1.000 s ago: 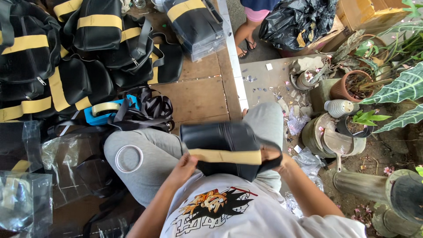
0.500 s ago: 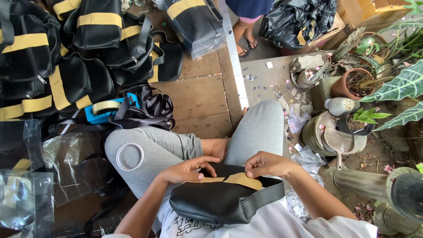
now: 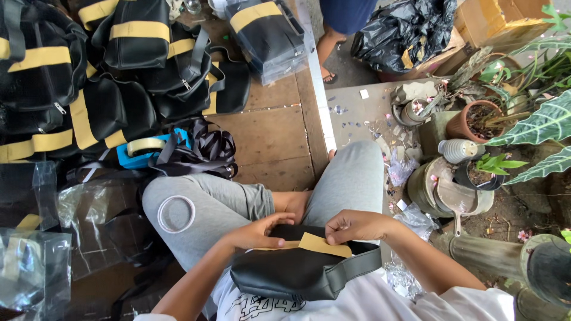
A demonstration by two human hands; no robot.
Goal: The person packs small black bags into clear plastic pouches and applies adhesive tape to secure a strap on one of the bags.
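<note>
A black waist bag (image 3: 297, 270) with a tan stripe lies on my lap, its strap (image 3: 357, 264) running to the right. My left hand (image 3: 259, 233) presses on the bag's top edge, thumb and fingers on the tan stripe. Pinched between the fingers of my right hand (image 3: 354, 226) is a tan paper tag (image 3: 321, 244) lying on the bag. A roll of clear tape (image 3: 176, 214) rests on my left thigh, which is in grey trousers.
Many black bags with yellow stripes (image 3: 89, 77) are piled at the upper left. Clear plastic sleeves (image 3: 35, 261) lie at the left. A blue tape dispenser (image 3: 143, 151) and black straps (image 3: 205, 148) sit ahead. Another person's foot (image 3: 328, 74) stands behind. Flower pots (image 3: 476, 119) crowd the right.
The bag was held up in front of me; it has come down flat onto my lap. My right hand now pinches the tan tag on top of it.
</note>
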